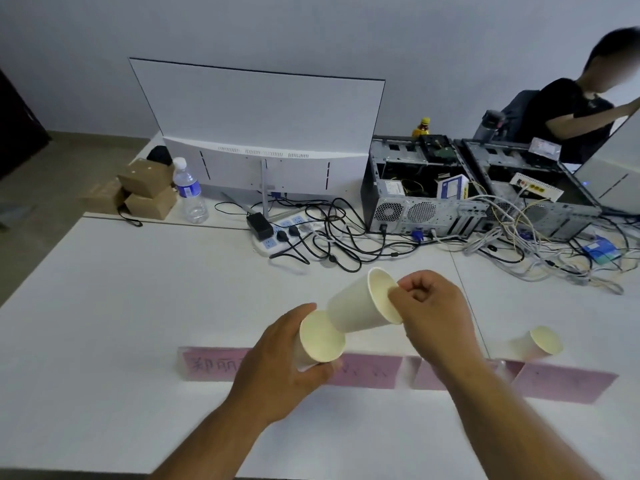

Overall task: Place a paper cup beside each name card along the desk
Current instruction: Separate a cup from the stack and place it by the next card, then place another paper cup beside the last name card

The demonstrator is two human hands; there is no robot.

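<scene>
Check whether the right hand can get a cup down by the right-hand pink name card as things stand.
Probably yes: the right hand pinches a paper cup, and the desk behind the name card looks bare.

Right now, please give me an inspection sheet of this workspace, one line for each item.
Surface: white desk, bare near the front edge.
Job's things: pink name cards in a row; one paper cup already set behind the right card.
Clutter: water bottle, cardboard boxes, two open computer cases.
Hands: left hand holds a cup; right hand pinches the rim of a second cup, tilted.
Cables: tangled around the power strip and cases.
Surroundings: monitor seen from the back; another person at far right.
</scene>
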